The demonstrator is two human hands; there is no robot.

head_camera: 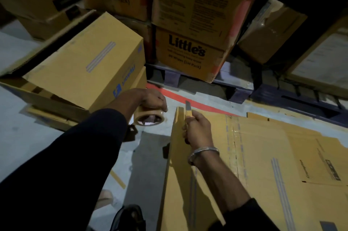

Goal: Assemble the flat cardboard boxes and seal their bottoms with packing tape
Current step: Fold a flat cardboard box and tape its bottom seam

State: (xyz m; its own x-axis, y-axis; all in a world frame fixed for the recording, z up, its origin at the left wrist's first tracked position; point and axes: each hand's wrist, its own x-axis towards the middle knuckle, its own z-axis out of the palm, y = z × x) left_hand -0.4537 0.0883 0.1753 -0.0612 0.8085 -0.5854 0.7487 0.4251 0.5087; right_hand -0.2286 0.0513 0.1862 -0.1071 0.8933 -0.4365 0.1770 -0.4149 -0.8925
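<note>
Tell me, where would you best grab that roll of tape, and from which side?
Grip the tape roll across its outer band, coming from above, as the left hand does now. Its open core faces the camera, leaving the curved rim free for fingers to wrap around.

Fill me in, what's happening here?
A person is putting together cardboard boxes on a warehouse floor. The left hand grips a roll of packing tape from above, held over the floor. The right hand holds a yellow utility knife, blade out and pointing away, over the box being worked on, which has tape along a seam. A finished box lies tilted on flat cardboard to the left; stacked printed cartons sit on a pallet behind.
</note>
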